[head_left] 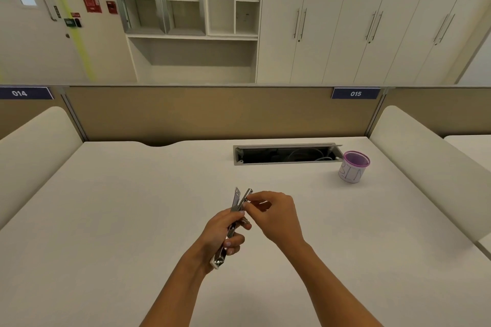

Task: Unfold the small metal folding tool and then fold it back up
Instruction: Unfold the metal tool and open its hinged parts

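A small silver metal folding tool (236,200) is held above the middle of the white desk (119,207). My left hand (221,231) grips its lower handle, whose end sticks out below the palm. At the top two metal arms are spread in a narrow V. My right hand (273,214) pinches the right arm of the V near its tip between thumb and fingertips.
A purple mesh cup (352,167) with a white paper wrap stands at the back right of the desk. An open cable tray (285,154) is cut into the desk behind the hands. Padded dividers rise on both sides, and a partition wall stands behind.
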`<state>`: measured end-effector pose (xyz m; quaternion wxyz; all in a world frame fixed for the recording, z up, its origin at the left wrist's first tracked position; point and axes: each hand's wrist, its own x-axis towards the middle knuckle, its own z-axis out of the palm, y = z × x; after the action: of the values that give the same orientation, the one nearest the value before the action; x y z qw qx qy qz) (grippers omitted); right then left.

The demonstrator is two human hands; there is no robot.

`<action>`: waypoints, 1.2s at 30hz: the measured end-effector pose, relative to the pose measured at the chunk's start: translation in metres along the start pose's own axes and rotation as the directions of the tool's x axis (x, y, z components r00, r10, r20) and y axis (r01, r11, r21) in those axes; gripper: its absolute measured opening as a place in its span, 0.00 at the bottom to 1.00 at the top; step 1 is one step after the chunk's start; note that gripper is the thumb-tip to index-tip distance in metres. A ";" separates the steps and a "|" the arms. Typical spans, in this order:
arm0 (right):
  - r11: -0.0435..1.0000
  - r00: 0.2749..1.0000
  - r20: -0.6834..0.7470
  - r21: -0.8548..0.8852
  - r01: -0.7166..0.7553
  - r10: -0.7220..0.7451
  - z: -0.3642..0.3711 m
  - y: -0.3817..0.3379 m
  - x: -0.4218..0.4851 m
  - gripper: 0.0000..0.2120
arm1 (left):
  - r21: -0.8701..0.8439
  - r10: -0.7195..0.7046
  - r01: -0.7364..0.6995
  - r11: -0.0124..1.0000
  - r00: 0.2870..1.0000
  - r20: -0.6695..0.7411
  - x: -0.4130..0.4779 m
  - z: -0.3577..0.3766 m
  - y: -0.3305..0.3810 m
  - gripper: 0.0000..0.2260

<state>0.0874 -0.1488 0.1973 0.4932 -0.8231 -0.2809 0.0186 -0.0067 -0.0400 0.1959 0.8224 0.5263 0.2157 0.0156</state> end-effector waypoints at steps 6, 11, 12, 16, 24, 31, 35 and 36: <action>1.000 0.995 0.097 0.010 -0.026 0.025 -0.009 0.001 0.011 0.05 | 0.001 -0.013 0.013 1.000 1.000 0.019 0.001 -0.002 -0.001 0.09; 0.989 0.988 0.106 0.088 -0.120 0.111 -0.011 0.003 0.015 0.03 | -0.002 -0.013 0.013 1.000 0.999 0.030 0.000 0.001 -0.002 0.09; 0.982 0.986 0.097 0.116 -0.146 0.135 -0.010 0.003 0.014 0.04 | -0.002 -0.012 0.012 1.000 0.999 0.032 0.000 0.002 -0.001 0.09; 0.959 0.981 0.049 0.206 -0.196 0.190 -0.007 0.005 0.010 0.04 | 0.006 -0.015 0.014 1.000 1.000 0.017 0.001 0.004 -0.001 0.09; 0.874 0.973 0.025 0.435 -0.218 0.230 0.002 0.013 0.001 0.04 | 0.050 -0.003 0.004 0.999 1.000 -0.018 0.001 0.006 0.000 0.09; 0.571 0.917 0.198 0.731 -0.374 0.347 0.005 0.011 -0.007 0.10 | 0.212 0.047 -0.036 0.977 0.998 -0.047 0.001 0.012 0.002 0.10; 0.413 0.874 0.287 0.794 -0.446 0.392 0.008 0.014 -0.007 0.12 | 0.266 0.066 -0.049 0.963 0.996 -0.055 0.001 0.014 0.003 0.09; 0.361 0.860 0.316 0.808 -0.466 0.402 0.008 0.015 -0.006 0.12 | 0.294 0.071 -0.051 0.954 0.996 -0.057 0.001 0.015 0.003 0.09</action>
<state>0.0864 -0.1504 0.1796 0.8043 -0.5053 -0.0214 0.3119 0.0001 -0.0507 0.2038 0.7271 0.6476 0.2265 0.0265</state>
